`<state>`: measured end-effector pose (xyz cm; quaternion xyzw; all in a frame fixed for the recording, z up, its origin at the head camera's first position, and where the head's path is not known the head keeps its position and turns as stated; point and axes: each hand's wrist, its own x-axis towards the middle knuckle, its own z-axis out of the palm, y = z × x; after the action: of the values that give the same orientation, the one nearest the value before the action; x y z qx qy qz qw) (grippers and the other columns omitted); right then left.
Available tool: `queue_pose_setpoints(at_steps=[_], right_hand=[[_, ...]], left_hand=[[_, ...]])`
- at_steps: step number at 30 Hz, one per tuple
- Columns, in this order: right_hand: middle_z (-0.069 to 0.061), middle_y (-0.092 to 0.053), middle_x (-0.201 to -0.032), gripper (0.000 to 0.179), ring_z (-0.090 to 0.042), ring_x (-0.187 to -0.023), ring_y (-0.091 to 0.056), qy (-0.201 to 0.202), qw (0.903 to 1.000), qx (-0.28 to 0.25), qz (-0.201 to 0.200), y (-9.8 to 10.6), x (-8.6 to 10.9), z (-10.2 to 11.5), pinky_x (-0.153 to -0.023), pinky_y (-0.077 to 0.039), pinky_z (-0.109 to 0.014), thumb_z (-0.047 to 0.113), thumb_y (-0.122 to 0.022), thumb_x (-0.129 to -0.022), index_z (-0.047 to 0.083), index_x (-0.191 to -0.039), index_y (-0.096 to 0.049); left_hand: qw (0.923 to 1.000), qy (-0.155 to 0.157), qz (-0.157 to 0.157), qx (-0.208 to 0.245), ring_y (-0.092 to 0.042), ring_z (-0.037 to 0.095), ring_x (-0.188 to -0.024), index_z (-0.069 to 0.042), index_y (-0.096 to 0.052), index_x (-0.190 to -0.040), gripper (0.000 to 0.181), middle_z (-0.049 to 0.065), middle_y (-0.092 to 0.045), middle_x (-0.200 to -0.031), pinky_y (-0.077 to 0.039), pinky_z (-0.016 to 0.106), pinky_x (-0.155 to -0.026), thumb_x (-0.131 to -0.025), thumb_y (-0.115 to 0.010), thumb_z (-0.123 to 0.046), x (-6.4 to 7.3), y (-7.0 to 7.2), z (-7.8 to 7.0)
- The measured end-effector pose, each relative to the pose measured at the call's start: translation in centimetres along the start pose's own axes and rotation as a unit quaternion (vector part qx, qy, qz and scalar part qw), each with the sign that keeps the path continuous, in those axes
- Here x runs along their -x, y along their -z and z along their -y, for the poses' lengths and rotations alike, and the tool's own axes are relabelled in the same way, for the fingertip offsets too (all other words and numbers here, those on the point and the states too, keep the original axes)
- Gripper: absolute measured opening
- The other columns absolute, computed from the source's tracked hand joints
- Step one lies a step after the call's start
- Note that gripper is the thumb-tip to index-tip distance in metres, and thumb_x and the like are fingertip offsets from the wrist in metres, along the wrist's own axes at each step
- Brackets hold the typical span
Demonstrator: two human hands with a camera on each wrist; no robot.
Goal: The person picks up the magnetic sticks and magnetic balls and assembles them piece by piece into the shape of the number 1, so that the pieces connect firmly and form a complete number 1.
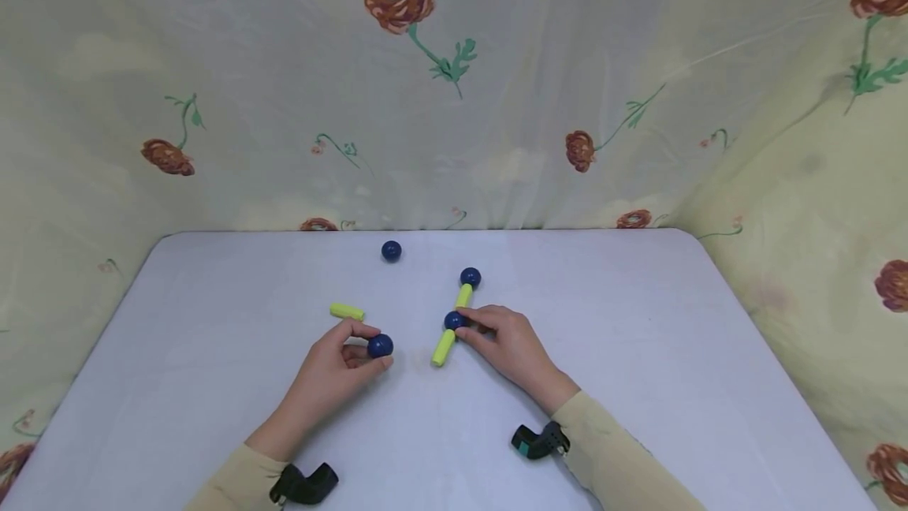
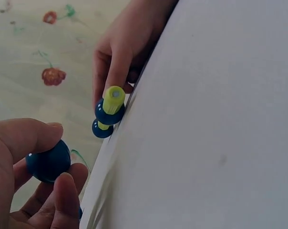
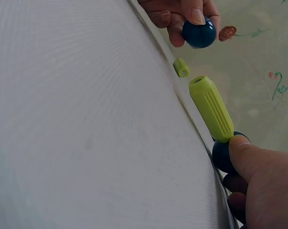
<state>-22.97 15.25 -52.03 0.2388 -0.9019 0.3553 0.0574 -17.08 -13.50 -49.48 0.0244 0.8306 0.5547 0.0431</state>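
My left hand (image 1: 333, 361) pinches a dark blue ball (image 1: 380, 345) between thumb and fingers; the same ball (image 2: 48, 162) shows up close in the left wrist view. With thumb and fingers, my right hand (image 1: 512, 341) holds the middle blue ball (image 1: 455, 321) of a joined row. From that ball one yellow-green rod (image 1: 443, 348) points toward me, its near end bare. A second yellow-green rod (image 1: 463, 296) runs away from me to another blue ball (image 1: 470, 277). In the right wrist view the near rod (image 3: 211, 109) shows a small round grey spot on its end.
A loose yellow-green rod (image 1: 347, 311) lies just beyond my left hand. Another blue ball (image 1: 392, 251) sits near the far edge of the white table (image 1: 603, 282). Flower-patterned cloth (image 1: 496, 140) hangs behind the table and at its sides.
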Motion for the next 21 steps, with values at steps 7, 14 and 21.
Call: queue_pose_setpoints(at_steps=[7, 14, 21], right_hand=[[0.009, -0.069, -0.108, 0.036, -0.001, -0.087, -0.058, 0.001, 1.0000, -0.001, 0.000, 0.0, 0.0, -0.1, -0.079, -0.051, -0.029, 0.037, -0.070, -0.093, 0.019, -0.124, -0.071], [0.008, -0.069, -0.109, 0.035, -0.002, -0.087, -0.059, -0.004, 1.0000, -0.001, -0.004, 0.0, 0.0, -0.1, -0.078, -0.051, -0.030, 0.035, -0.071, -0.093, 0.019, -0.124, -0.071], [0.009, -0.069, -0.108, 0.035, -0.001, -0.087, -0.058, -0.006, 1.0000, -0.005, 0.002, 0.1, 0.0, 0.1, -0.078, -0.051, -0.029, 0.035, -0.070, -0.093, 0.020, -0.124, -0.071]], left_hand=[[0.9998, -0.015, 0.000, -0.015, -0.068, 0.012, -0.084, -0.016, -0.063, -0.107, 0.036, 0.001, -0.067, -0.103, -0.055, 0.028, -0.072, -0.079, -0.086, -0.018, 0.2, -0.8, 0.2], [0.9949, -0.058, -0.001, -0.082, -0.063, 0.008, -0.078, -0.023, -0.064, -0.100, 0.033, -0.011, -0.067, -0.089, -0.048, 0.030, -0.067, -0.077, -0.087, -0.030, 0.1, -1.3, 0.7], [0.9894, -0.071, 0.006, -0.126, -0.060, 0.002, -0.077, -0.027, -0.064, -0.095, 0.031, -0.017, -0.064, -0.085, -0.049, 0.031, -0.073, -0.076, -0.087, -0.037, 0.5, -2.1, 0.9]])
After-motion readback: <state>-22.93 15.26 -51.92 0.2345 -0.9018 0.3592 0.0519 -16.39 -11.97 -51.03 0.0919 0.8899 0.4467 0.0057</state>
